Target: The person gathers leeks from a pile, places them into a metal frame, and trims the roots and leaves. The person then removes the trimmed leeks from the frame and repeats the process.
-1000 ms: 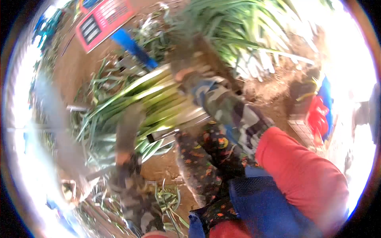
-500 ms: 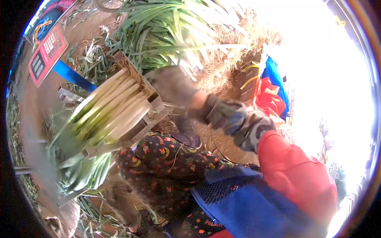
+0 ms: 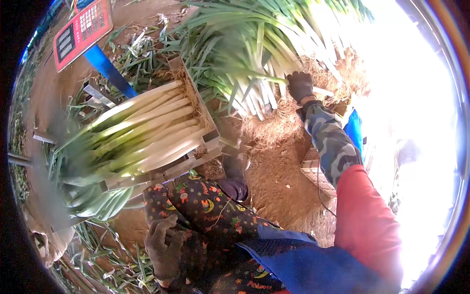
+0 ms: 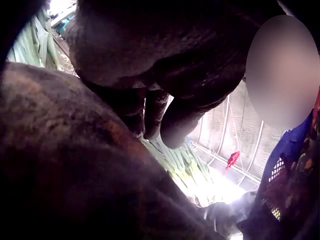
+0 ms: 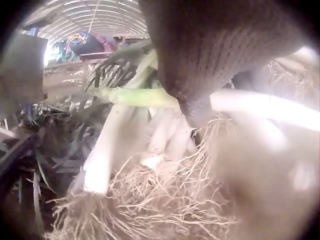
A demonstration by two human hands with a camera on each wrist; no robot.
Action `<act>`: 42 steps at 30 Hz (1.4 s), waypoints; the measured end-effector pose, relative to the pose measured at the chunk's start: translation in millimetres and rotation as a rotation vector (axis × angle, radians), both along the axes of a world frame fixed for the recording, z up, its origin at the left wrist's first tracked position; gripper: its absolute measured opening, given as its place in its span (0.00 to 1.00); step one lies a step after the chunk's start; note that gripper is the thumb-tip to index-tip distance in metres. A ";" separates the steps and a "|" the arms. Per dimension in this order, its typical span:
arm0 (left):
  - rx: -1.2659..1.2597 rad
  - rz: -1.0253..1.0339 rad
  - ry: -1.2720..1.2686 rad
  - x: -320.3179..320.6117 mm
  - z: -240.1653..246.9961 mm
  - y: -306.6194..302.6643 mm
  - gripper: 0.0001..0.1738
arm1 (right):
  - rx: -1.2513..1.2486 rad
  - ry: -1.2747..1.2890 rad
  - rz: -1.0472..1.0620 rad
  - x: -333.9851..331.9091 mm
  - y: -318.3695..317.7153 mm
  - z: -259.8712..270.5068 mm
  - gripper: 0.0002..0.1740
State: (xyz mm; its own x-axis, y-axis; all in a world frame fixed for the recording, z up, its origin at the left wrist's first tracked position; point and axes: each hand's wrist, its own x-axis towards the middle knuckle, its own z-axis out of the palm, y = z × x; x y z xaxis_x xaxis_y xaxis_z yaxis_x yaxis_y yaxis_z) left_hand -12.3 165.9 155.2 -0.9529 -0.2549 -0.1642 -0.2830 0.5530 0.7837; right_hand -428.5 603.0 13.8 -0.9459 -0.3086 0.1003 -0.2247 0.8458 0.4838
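Observation:
My gloved right hand (image 3: 300, 87) reaches out to the pile of leeks (image 3: 230, 34) and grips one leek (image 5: 145, 97) lying crosswise over the others. In the right wrist view this leek shows on both sides of the glove, above a tangle of roots (image 5: 150, 205). By my thigh hangs the gloved left hand (image 3: 164, 247), its fingers loosely bent around nothing. Several trimmed leeks (image 3: 147, 130) lie side by side in a metal tray (image 3: 203, 110) on the left, white ends toward its upright end plate. The left wrist view shows dark glove fingers (image 4: 175, 120) close up.
A red digital scale display (image 3: 83, 34) on a blue post (image 3: 110, 71) stands behind the tray. Cut leaves (image 3: 112, 259) litter the ground at lower left. A plastic crate (image 3: 313, 166) stands below my right forearm. Bare soil (image 3: 274, 181) shows between tray and crate.
Both hands have left the leeks in the tray. My right hand has moved away to the pile and taken hold of a leek; the left has drawn back to my thigh.

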 end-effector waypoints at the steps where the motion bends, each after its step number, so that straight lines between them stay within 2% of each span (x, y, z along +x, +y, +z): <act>1: 0.023 0.019 -0.030 -2.6 5.0 2.5 0.17 | -0.021 -0.064 -0.026 6.2 -10.1 8.8 0.17; 2: 0.046 0.040 -0.058 -3.6 6.1 4.3 0.15 | -0.184 -0.100 -0.083 14.1 -22.0 17.7 0.17; 4: 0.042 0.001 -0.020 -1.7 -1.9 0.7 0.20 | -0.511 -0.170 -0.202 30.4 -47.2 35.0 0.18; 5: 0.038 -0.022 -0.002 -1.2 -5.2 -1.6 0.22 | -0.608 -0.136 -0.266 34.4 -58.9 39.8 0.21; 7: -0.028 -0.080 0.055 -3.4 -7.3 -3.9 0.23 | -0.903 0.025 -0.219 19.8 -66.4 29.4 0.22; 8: -0.061 -0.111 0.084 -4.5 -7.6 -4.5 0.23 | -1.049 0.110 -0.195 23.8 -83.1 40.1 0.23; 9: -0.051 -0.107 0.075 -5.2 -7.0 -3.8 0.23 | -1.091 -0.002 -0.367 23.4 -93.1 59.0 0.25; 12: -0.063 -0.106 0.083 -6.8 -6.7 -3.4 0.23 | -0.988 0.032 -0.365 -7.3 -93.3 48.6 0.17; 13: -0.090 -0.117 0.104 -6.1 -9.4 -4.8 0.24 | -0.875 0.147 -0.328 -31.0 -81.9 20.9 0.18; 15: -0.122 -0.136 0.120 -3.2 -15.4 -7.2 0.24 | -0.727 0.111 -0.207 -49.1 -74.8 1.0 0.19; 18: -0.133 -0.146 0.116 -5.3 -17.3 -8.2 0.25 | -0.897 -0.089 -0.396 -58.2 -91.8 -21.6 0.36; 21: -0.137 -0.129 0.115 -16.0 -4.8 -3.5 0.25 | -0.929 -0.092 -0.378 -63.1 -97.5 -57.3 0.41; 26: -0.161 -0.158 0.100 -20.7 -3.0 -2.5 0.22 | -0.795 -0.152 -0.478 -71.6 -104.5 -75.2 0.38; 34: -0.203 -0.238 0.209 -16.6 -0.8 -1.3 0.17 | -0.708 -0.359 -0.502 -54.5 -105.8 -67.2 0.33; 35: -0.119 -0.148 0.137 -10.3 -10.8 -3.8 0.23 | -0.760 -0.406 -0.470 -48.4 -104.9 -66.9 0.32; 38: -0.107 -0.154 0.171 -4.3 -8.1 -4.8 0.20 | -1.163 -0.621 -0.249 -6.6 -101.8 -66.3 0.25; 39: -0.002 -0.113 0.164 -1.4 -13.3 -4.8 0.19 | -1.318 -0.722 -0.170 9.5 -101.0 -65.5 0.22; 40: 0.103 -0.073 0.150 3.8 -21.8 -5.2 0.17 | -1.554 -0.806 -0.406 39.5 -110.8 -43.6 0.20; 42: 0.242 -0.017 0.062 8.4 -11.9 -3.5 0.15 | -1.883 -1.002 -0.394 95.7 -124.6 -1.7 0.22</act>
State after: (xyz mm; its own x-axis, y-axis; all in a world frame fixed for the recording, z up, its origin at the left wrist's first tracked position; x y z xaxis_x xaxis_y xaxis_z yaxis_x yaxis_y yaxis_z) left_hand -3.9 162.4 143.3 -0.9668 -0.1990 -0.1600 -0.2229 0.3517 0.9092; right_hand -332.9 478.4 12.1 -0.8347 -0.2952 -0.4649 0.4539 0.1095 -0.8843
